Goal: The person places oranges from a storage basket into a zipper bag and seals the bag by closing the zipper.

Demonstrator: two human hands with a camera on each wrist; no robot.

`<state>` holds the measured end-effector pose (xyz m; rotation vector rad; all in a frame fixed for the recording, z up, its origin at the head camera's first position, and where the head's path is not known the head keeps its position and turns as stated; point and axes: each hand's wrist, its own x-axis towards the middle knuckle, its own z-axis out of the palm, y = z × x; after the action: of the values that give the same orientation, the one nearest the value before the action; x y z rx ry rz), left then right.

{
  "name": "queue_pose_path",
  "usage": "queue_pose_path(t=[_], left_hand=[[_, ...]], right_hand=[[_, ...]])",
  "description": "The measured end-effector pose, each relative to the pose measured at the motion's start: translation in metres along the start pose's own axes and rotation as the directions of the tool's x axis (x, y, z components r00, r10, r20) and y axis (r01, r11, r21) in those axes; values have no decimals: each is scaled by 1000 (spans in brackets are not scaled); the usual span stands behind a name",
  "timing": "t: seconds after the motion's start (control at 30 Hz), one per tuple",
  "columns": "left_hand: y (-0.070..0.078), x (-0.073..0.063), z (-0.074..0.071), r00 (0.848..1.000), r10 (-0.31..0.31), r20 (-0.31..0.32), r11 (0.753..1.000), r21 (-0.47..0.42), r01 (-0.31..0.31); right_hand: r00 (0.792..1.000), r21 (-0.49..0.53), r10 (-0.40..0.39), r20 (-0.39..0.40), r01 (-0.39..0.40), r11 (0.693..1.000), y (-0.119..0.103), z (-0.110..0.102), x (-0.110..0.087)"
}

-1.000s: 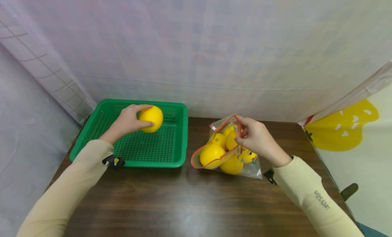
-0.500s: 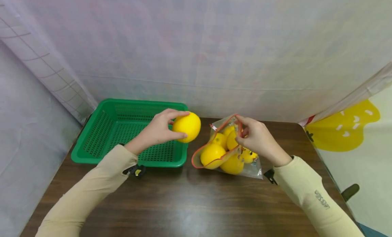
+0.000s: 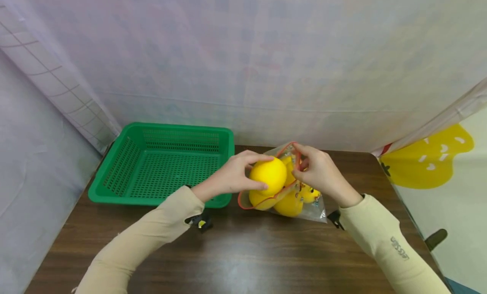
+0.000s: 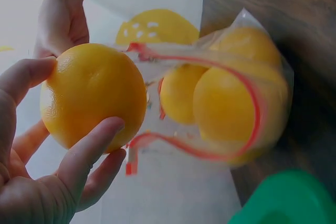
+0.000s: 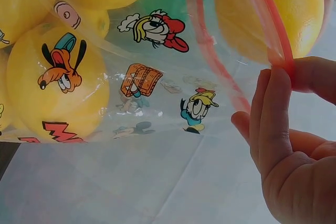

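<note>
In the head view my left hand [image 3: 237,174] grips a yellow-orange orange [image 3: 271,175] between thumb and fingers, over the mouth of a clear zip bag [image 3: 313,213]. The bag has a red zip edge and printed cartoon figures. Several similar oranges [image 4: 226,106] lie inside it. My right hand [image 3: 321,170] pinches the bag's red edge [image 5: 273,22] at the upper right, keeping the mouth apart. From the left wrist, the held orange [image 4: 94,95] appears in front of the opening. Part of the bag's contents is hidden behind the held orange in the head view.
A green plastic basket [image 3: 161,202] with perforated walls stands left of the bag, with no fruit visible in it. Both are on a dark wooden table [image 3: 243,251]. A pale curtain [image 3: 243,74] hangs behind the table.
My left hand has carried the orange rightward from above the green basket to the bag's mouth. My right hand has stayed on the bag's edge.
</note>
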<state>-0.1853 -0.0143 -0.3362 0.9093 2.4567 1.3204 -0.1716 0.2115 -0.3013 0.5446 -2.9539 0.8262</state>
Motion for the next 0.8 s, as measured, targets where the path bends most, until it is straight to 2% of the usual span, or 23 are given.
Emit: queue_pose_path(t=[0.37, 0.57, 0.73, 0.8], left_hand=[[-1, 14, 20, 999, -16, 29, 998, 58, 14], [-1, 22, 34, 1000, 6, 1, 992, 124, -6], [-1, 25, 33, 998, 60, 17, 995, 82, -61], [-1, 26, 30, 998, 59, 14, 996, 68, -60]], right_hand=[[1000, 28, -8, -10, 9, 1000, -1, 3, -1], [1000, 29, 0, -17, 0, 1000, -2, 4, -2], [1000, 33, 23, -16, -22, 999, -1, 4, -2], [999, 46, 40, -7, -39, 998, -1, 3, -2]])
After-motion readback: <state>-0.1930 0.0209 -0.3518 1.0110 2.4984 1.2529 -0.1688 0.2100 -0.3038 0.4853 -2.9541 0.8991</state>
